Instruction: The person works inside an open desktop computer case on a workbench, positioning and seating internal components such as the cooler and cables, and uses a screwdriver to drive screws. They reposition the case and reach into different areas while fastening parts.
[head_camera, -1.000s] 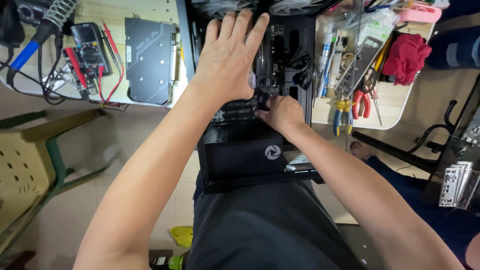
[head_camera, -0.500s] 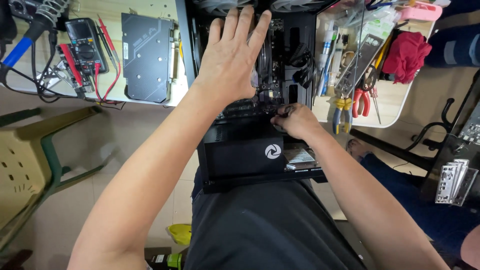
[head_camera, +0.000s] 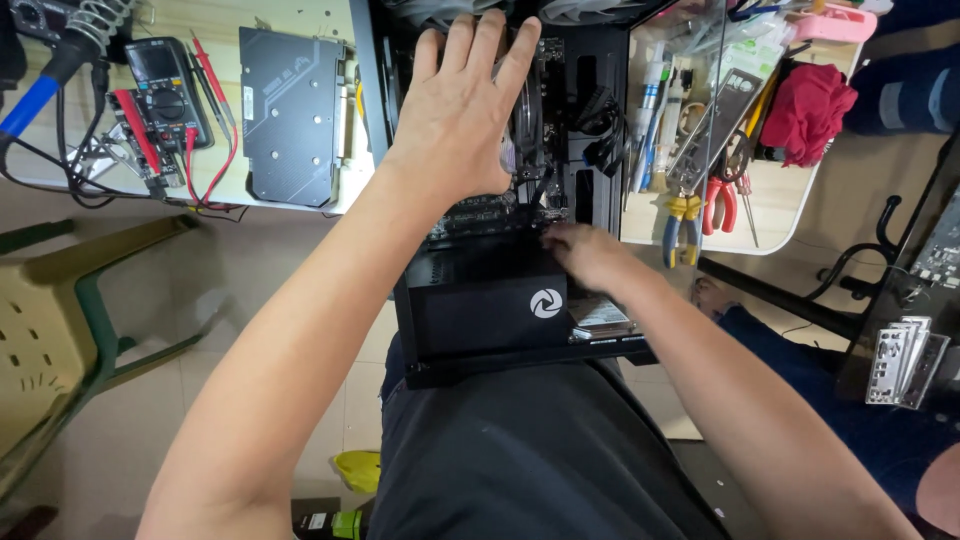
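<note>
A black computer case (head_camera: 480, 345) lies open on its side against my lap, with the motherboard (head_camera: 480, 212) and black cables (head_camera: 598, 128) showing inside. My left hand (head_camera: 462, 108) hovers flat over the motherboard, fingers spread and holding nothing. My right hand (head_camera: 590, 252) reaches in at the lower edge of the board beside the black power supply cover (head_camera: 490, 310), fingers curled around something small and dark that I cannot make out.
A black graphics card (head_camera: 292, 118), a multimeter with red leads (head_camera: 165, 90) and a soldering iron (head_camera: 50, 80) lie on the table at left. Pliers (head_camera: 682, 222), a red cloth (head_camera: 808, 110) and an I/O shield (head_camera: 905, 362) sit at right. A green plastic chair (head_camera: 60, 330) stands at left.
My right hand has shifted slightly right and down along the board's lower edge. My left hand stays spread over the motherboard.
</note>
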